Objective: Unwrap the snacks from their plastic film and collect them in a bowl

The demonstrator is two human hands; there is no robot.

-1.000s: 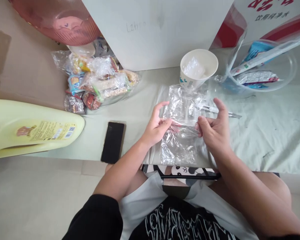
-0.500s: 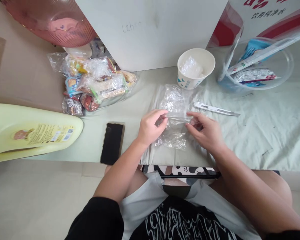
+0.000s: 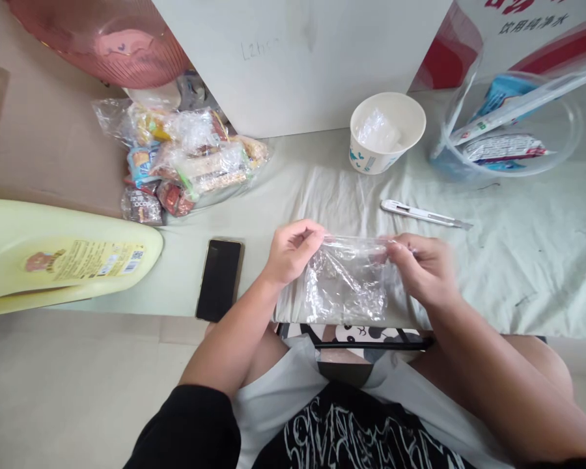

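A clear plastic bag [image 3: 346, 280] hangs stretched between my hands, its top edge pulled straight and its lower part crinkled over the table's front edge. My left hand [image 3: 295, 251] pinches the top left corner between thumb and fingers. At the opposite corner my right hand [image 3: 422, 267] is closed on the bag, slightly blurred. Beyond the right hand lies a white utility knife [image 3: 420, 213] with its blade end pointing right. Behind the bag stands a paper cup [image 3: 366, 159] with crumpled clear plastic [image 3: 378, 130] inside.
A black phone [image 3: 219, 280] lies left of my forearm. Farther left are a bag of packaged snacks [image 3: 209, 163], a pale yellow bottle [image 3: 68, 260] and a pink basin [image 3: 127, 45]. A clear bucket [image 3: 449, 156] with packets stands back right, near a white box [image 3: 303, 71].
The bag, earlier lying on the table with part of it spread toward the cup, now hangs below my fingers toward me. My hands have moved apart, the right one farther right, and grip its corners.
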